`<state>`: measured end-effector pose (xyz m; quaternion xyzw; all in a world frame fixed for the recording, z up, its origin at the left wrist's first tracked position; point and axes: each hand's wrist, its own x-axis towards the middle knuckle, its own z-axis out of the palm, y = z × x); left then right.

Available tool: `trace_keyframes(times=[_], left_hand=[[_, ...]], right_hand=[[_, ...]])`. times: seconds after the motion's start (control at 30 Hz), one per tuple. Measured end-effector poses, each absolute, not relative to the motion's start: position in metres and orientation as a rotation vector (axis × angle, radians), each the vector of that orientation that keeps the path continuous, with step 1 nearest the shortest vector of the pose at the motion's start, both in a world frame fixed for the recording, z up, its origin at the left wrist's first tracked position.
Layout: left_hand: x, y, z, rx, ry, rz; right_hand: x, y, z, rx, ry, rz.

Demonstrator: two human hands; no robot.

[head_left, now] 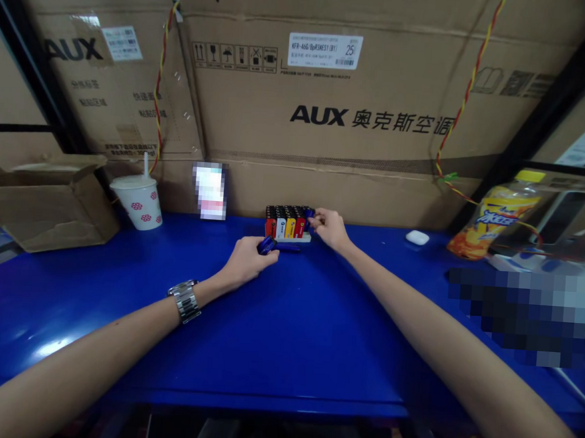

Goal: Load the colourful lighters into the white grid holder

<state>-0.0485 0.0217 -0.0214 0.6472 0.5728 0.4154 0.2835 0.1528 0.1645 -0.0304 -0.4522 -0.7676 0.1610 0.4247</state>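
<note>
Rows of upright lighters (290, 228), with red, white and yellow ones in front and black tops, stand packed in a low white tray (298, 239) at the back of the blue table. My right hand (330, 228) pinches a dark blue lighter (309, 213) at the right end of the rows. Closer to me, my left hand (245, 259), with a metal watch on its wrist, is closed around dark blue lighters (266, 245); how many cannot be told. Between the left hand and the tray's front, another dark blue item (290, 248) seems to lie on the table.
A paper cup with a straw (138, 201), an opened cardboard box (57, 209) and a phone-like screen (210, 191) stand left. To the right are a white earbud case (417, 238) and an orange drink bottle (496, 216). Large cartons (376, 165) wall off the back.
</note>
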Motion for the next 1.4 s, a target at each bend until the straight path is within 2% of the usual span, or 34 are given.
trace_keyframes(times=[0.2, 0.33, 0.4, 0.6, 0.8, 0.9, 1.0, 1.2, 1.4], left_hand=[[-0.048, 0.020, -0.020, 1.727, 1.502, 1.113], [-0.047, 0.019, -0.020, 1.694, 1.509, 1.105], [-0.048, 0.020, -0.022, 1.705, 1.485, 1.111], [-0.048, 0.020, -0.024, 1.890, 1.472, 1.107], [-0.047, 0.020, -0.025, 1.958, 1.470, 1.133], [-0.048, 0.021, -0.028, 2.068, 1.525, 1.112], [-0.049, 0.022, -0.031, 2.387, 1.569, 0.928], [-0.047, 0.022, -0.030, 2.617, 1.476, 0.415], [-0.045, 0.020, -0.030, 2.717, 1.559, 0.512]], right_hand=[[0.164, 0.152, -0.025, -1.388, -2.272, -0.017], [0.165, 0.135, -0.025, -1.427, -2.166, -0.116], [0.159, 0.123, -0.022, -1.338, -2.097, -0.027], [0.122, 0.081, -0.013, -0.741, -2.198, 0.607], [0.122, 0.087, -0.010, -0.616, -1.972, 0.934], [0.151, 0.110, -0.012, -0.724, -1.723, 0.843], [0.181, 0.133, -0.022, -0.845, -1.579, 0.733], [0.183, 0.150, -0.040, -0.963, -1.741, 0.582], [0.160, 0.137, -0.038, -1.001, -2.011, 0.241]])
